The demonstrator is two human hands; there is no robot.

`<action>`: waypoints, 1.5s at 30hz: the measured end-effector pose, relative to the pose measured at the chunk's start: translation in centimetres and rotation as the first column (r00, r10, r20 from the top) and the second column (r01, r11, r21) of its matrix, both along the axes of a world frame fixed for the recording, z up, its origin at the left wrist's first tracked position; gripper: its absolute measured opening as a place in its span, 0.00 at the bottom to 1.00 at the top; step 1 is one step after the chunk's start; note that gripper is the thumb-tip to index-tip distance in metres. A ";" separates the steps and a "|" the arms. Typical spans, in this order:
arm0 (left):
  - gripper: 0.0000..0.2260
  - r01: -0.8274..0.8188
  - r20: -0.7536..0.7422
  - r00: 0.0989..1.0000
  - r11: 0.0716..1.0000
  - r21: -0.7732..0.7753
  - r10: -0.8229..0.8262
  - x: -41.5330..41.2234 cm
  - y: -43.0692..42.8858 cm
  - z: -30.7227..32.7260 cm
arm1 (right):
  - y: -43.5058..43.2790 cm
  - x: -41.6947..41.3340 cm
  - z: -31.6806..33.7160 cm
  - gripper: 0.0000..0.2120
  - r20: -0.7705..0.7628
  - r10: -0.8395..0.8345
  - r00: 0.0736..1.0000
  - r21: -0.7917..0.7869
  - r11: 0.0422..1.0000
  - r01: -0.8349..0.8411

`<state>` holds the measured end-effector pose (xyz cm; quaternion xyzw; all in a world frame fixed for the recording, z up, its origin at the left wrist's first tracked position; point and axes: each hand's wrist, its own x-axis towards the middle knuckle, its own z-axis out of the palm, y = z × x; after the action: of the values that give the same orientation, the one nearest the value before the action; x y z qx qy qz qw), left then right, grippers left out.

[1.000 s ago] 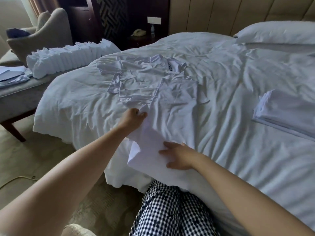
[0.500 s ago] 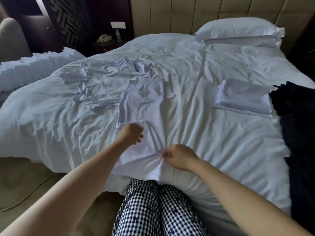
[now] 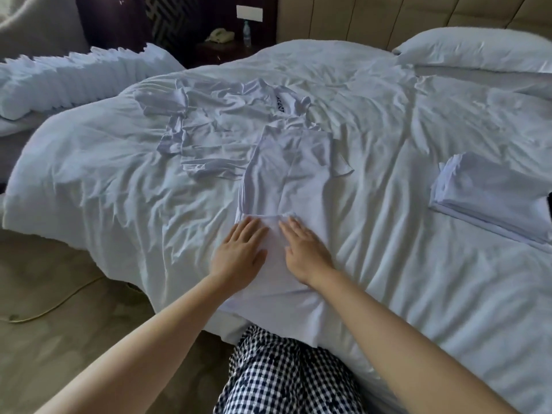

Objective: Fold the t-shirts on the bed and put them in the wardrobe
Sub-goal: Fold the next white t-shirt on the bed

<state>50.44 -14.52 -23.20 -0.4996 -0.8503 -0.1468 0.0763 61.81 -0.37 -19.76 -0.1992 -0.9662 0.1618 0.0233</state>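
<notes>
Both hands lie flat with straight fingers and grip nothing. The left hand [image 3: 239, 255] and the right hand [image 3: 304, 252] press side by side on the near part of a white t-shirt [image 3: 292, 174]. It lies lengthwise at the near edge of the bed [image 3: 403, 279], its sides folded in to a narrow strip; one sleeve pokes out on the right; a folded edge runs just beyond the fingertips; its near end droops over the mattress edge above the checked trousers [image 3: 283, 380].

The fabric looks thin, light and quite limp, so it will likely hold no shape of its own; it creases readily and may slide on the smooth duvet, which itself gives under pressure. The surest hold is probably a pinch at both corners of the folded edge, then flat palms beneath for carrying, lest the folds fall open.

By count: one t-shirt under the hands; one crumpled t-shirt [image 3: 221, 127] spread beyond it, to the left, meeting its far end; one folded stack [image 3: 490, 201] well apart on the right, layered, the number of shirts not tellable; one pillow [image 3: 478, 49]; a row of folded white cloths [image 3: 74, 73] beside the bed, too many to count. No wardrobe is in view.
</notes>
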 end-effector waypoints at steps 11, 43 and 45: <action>0.27 0.076 0.005 0.997 0.994 0.084 -0.077 -1.6 -1.3 -4.5 | 0.2 -0.3 -5.7 0.33 -0.107 -0.017 0.994 0.246 0.968 0.043; 0.25 -0.354 0.729 0.663 0.930 0.102 0.172 4.7 -9.7 -2.6 | -2.0 13.4 -2.9 0.37 0.121 0.329 0.937 -0.041 0.944 -0.327; 0.23 -0.370 0.745 0.648 0.920 0.126 0.159 4.9 -10.0 -2.2 | -2.0 13.5 -2.6 0.40 0.160 0.339 0.927 -0.016 0.940 -0.341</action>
<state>55.31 -24.49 -25.44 -0.2552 -0.8473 -0.4310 -0.1766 75.32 -2.33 -22.34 -0.0408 -0.9858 0.1410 -0.0817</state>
